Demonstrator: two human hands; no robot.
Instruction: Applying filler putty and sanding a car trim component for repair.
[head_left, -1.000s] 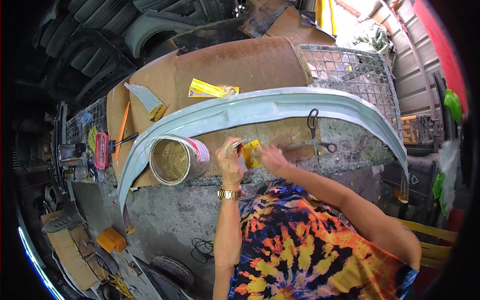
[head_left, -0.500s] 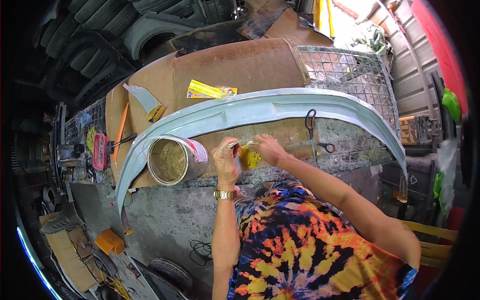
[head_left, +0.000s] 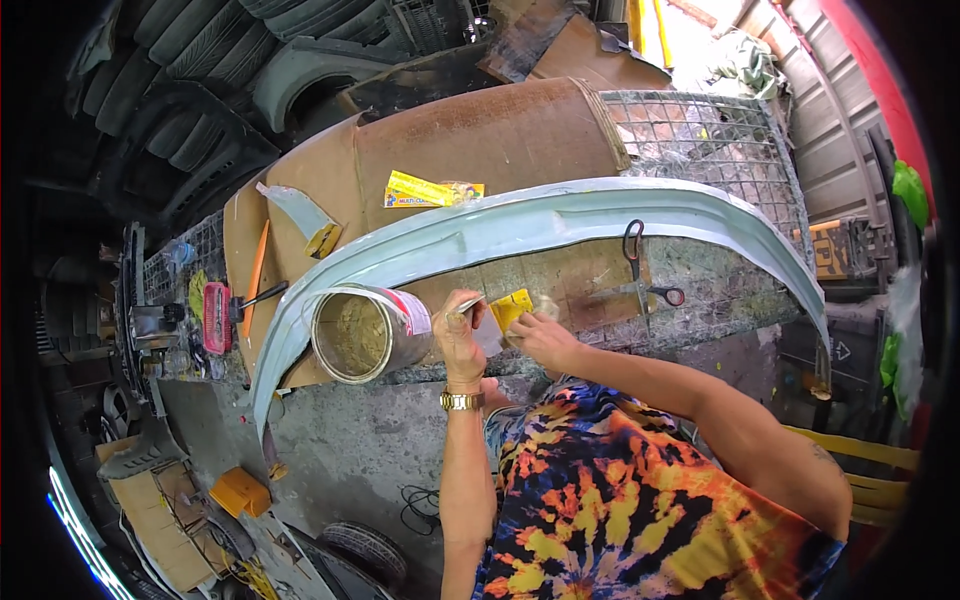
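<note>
My left hand [head_left: 462, 335], with a gold watch on the wrist, is closed around a thin, flat, greyish-edged piece whose kind I cannot make out. Just right of it, the fingers of my right hand [head_left: 545, 338] pinch a small yellow piece with dark marks [head_left: 512, 306], perhaps a packet. A whitish sheet hangs between the two hands, partly hidden. To the left, an open metal can [head_left: 352, 335] lies tilted, its inside coated with beige paste. Beyond both hands curves a long pale grey-blue car bumper trim [head_left: 510, 220]. Scissors [head_left: 640, 280] with dark handles lie open at the right.
Brown cardboard [head_left: 470, 135] covers much of the wire-mesh bench [head_left: 700, 130]. On it are yellow packaging [head_left: 430, 190], a cut pale piece [head_left: 300, 215] and an orange strip [head_left: 256, 268]. A pink-red basket [head_left: 216, 315] stands at the left. Tyres and car panels fill the back.
My right hand has come down and nearer to me, and the yellow piece now shows above its fingers. My left hand stays closed. The whole view has shifted slightly.
</note>
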